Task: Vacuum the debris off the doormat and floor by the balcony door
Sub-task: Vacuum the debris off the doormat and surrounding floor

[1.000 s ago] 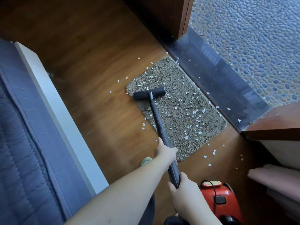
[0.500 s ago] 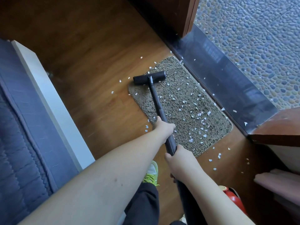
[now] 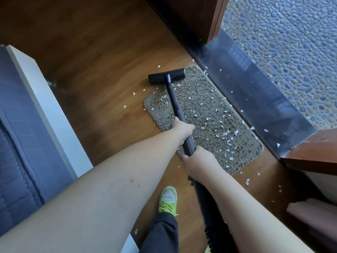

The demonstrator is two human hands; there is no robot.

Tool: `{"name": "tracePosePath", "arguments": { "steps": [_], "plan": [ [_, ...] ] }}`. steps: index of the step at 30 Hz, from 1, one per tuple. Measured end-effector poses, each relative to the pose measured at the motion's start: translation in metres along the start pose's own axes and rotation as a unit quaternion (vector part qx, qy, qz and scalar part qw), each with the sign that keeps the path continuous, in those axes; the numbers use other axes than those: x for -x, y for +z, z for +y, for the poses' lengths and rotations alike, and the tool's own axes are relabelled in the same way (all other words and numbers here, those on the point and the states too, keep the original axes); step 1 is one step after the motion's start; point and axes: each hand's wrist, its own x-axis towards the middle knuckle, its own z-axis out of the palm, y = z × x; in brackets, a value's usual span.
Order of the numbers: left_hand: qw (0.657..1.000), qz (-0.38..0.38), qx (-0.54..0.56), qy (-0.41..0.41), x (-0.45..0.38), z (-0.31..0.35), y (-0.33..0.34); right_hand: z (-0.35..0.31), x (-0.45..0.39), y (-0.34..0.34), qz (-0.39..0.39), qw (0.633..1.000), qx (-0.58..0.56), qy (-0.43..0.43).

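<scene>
A grey-brown doormat (image 3: 215, 99) lies on the wooden floor (image 3: 102, 84) beside the dark door sill (image 3: 259, 95). White debris flakes (image 3: 226, 133) are scattered over the mat's right half, the floor around it and the sill. The black vacuum head (image 3: 166, 76) sits at the mat's far left corner, partly on the floor. Its black tube (image 3: 174, 99) runs back to me. My left hand (image 3: 181, 129) grips the tube further up, and my right hand (image 3: 197, 164) grips it lower down, near the hose.
A blue mattress on a white bed frame (image 3: 49, 110) runs along the left. A wooden door frame (image 3: 217, 17) stands at the far end, another wooden edge (image 3: 313, 152) on the right. Pebble-patterned balcony tiles (image 3: 291, 42) lie beyond the sill. My green shoe (image 3: 167, 199) stands behind the mat.
The vacuum head has been pushed forward along the mat's left side to its far corner, and fewer flakes lie there. Both arms reach further out. The red vacuum body has left the view.
</scene>
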Motion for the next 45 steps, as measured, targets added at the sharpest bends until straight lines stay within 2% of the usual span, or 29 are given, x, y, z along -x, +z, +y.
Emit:
{"name": "tracePosePath", "arguments": {
  "steps": [7,14,26,32,38,45],
  "plan": [
    [1.0,-0.006,-0.006,-0.013,0.004,0.003,0.002,0.003,-0.001,-0.002,-0.002,1.0,-0.022,0.001],
    [1.0,-0.003,-0.01,-0.003,0.029,-0.022,0.024,0.038,0.023,0.0,-0.005,1.0,-0.005,0.012],
    [0.999,-0.03,-0.03,-0.006,0.072,-0.061,0.062,0.092,0.066,0.002,0.002,0.999,-0.04,0.036],
    [0.998,-0.025,-0.063,-0.006,0.087,-0.086,0.07,0.113,0.085,0.008,-0.001,0.999,-0.004,0.041],
    [0.999,-0.018,-0.04,-0.018,0.079,-0.091,0.059,0.102,0.082,0.017,-0.01,0.999,0.009,0.035],
    [1.0,-0.011,0.003,-0.012,0.048,-0.056,0.028,0.061,0.051,0.016,-0.001,1.0,-0.006,0.002]
  ]
}}
